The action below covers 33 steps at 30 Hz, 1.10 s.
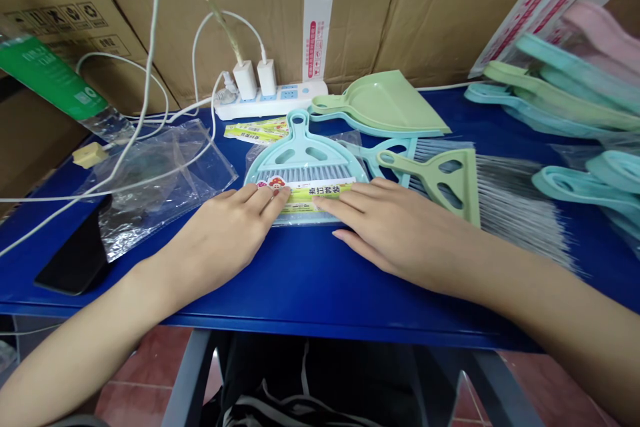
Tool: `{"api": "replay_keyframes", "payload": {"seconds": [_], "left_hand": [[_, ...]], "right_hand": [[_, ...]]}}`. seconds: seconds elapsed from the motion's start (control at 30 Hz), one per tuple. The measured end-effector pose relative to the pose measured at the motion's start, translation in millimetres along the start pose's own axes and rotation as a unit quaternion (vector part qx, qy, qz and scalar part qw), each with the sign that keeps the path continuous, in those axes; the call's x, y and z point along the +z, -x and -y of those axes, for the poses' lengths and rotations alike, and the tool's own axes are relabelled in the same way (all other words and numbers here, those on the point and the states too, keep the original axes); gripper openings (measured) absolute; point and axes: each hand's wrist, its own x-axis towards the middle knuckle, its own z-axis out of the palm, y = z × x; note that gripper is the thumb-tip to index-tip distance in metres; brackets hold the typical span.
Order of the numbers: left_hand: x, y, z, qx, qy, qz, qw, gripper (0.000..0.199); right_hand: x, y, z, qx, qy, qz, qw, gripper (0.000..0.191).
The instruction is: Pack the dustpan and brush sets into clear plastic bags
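Note:
A light blue dustpan (299, 137) with a grey-bristled brush nested in it lies in clear plastic at the table's middle, handle pointing away. Across its lower part is a yellow-green and white label (300, 199). My left hand (227, 227) rests palm down on the label's left side, fingers slightly bent and not wrapped round anything. From the right, my right hand (395, 230) lies over the label's other end, fingers stretched out and thumb apart. Both hands press on the label from above.
Green dustpan (395, 103), green brush (465, 180) and more labels (255, 130) lie close by. Wrapped sets (555, 107) pile up at right. Left are a plastic bag (165, 180), black phone (75, 257), bottle (55, 80) and cables. A power strip (273, 103) stands behind.

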Motion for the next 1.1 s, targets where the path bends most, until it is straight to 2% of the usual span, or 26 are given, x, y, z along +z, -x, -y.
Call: {"api": "replay_keyframes", "payload": {"seconds": [0.2, 0.33, 0.67, 0.9, 1.1], "left_hand": [[2.5, 1.8, 1.0, 0.029, -0.025, -0.063, 0.997, 0.049], [3.1, 1.6, 1.3, 0.032, -0.026, -0.085, 0.996, 0.047], [3.9, 2.5, -1.0, 0.021, -0.025, -0.057, 0.998, 0.050], [3.5, 1.8, -0.4, 0.029, -0.024, -0.081, 0.996, 0.049], [3.4, 1.2, -0.7, 0.031, -0.036, -0.076, 0.996, 0.049]], "right_hand": [[0.8, 0.5, -0.2, 0.004, 0.003, -0.002, 1.000, 0.034], [1.3, 1.3, 0.2, 0.000, 0.000, -0.004, 1.000, 0.035], [1.8, 0.6, -0.1, -0.001, 0.008, -0.005, 1.000, 0.035], [2.3, 1.7, 0.5, -0.008, 0.019, -0.017, 1.000, 0.035], [2.7, 3.0, 1.1, -0.013, 0.035, -0.027, 0.999, 0.037]]}}
